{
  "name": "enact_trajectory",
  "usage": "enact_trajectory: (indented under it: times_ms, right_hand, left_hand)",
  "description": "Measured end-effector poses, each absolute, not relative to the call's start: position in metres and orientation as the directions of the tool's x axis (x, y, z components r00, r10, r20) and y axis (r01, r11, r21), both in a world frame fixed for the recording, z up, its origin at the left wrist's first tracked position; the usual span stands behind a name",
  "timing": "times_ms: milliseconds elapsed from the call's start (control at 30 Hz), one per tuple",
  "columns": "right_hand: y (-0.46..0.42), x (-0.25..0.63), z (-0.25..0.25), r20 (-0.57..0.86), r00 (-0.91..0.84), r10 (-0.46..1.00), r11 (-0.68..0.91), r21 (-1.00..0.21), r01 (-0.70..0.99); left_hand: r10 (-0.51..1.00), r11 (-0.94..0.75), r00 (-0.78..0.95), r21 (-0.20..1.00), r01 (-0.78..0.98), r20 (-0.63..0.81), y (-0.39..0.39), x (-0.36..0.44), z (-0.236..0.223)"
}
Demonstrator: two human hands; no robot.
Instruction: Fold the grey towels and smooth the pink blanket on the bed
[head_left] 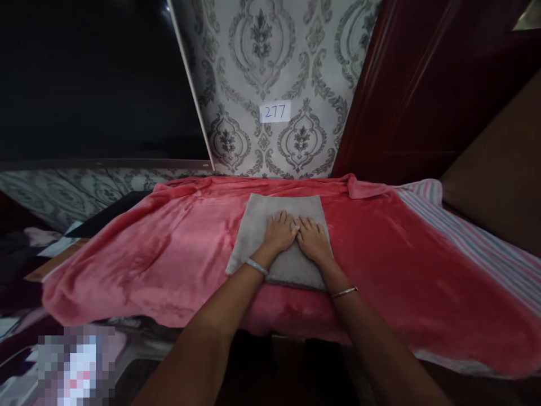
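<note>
A grey square cloth (257, 223), soft-looking like a towel, lies flat on a red plush blanket (372, 242). My left hand (279, 232) rests palm down on the cloth's middle, fingers stretched toward the far edge. Close beside it, my right hand (313, 239) also lies flat on the cloth, fingers out. The two thumbs meet or nearly meet. A pale bracelet (256, 266) circles my left wrist, and a thin bangle (345, 292) sits on my right.
Behind the blanket stands a patterned wall with a paper label (275, 111) reading 277. A large dark screen (97, 79) is at the left, a dark red wooden panel (406, 90) at the right. Striped fabric (473, 237) borders the blanket's right side. Clutter fills the lower left.
</note>
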State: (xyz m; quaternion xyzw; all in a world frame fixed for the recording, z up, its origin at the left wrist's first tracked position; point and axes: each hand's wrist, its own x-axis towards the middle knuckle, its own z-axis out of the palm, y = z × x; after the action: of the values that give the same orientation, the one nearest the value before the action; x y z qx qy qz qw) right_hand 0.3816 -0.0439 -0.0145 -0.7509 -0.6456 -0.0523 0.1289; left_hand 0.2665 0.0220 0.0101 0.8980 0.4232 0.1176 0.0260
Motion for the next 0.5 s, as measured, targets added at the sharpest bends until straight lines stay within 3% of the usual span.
enact_trajectory:
  times_ms: [233,500]
  right_hand:
    - [-0.042,0.383,-0.019,0.249,0.16,0.955,-0.128,-0.139,0.982]
    - [-0.042,0.382,-0.018,0.245,0.158,0.957,-0.123,-0.152,0.981]
  left_hand:
    - [0.79,-0.608,0.582,0.124,0.784,0.194,0.019,0.259,0.002]
    - [0.885,-0.466,0.46,0.088,0.881,0.074,0.011,0.207,0.013]
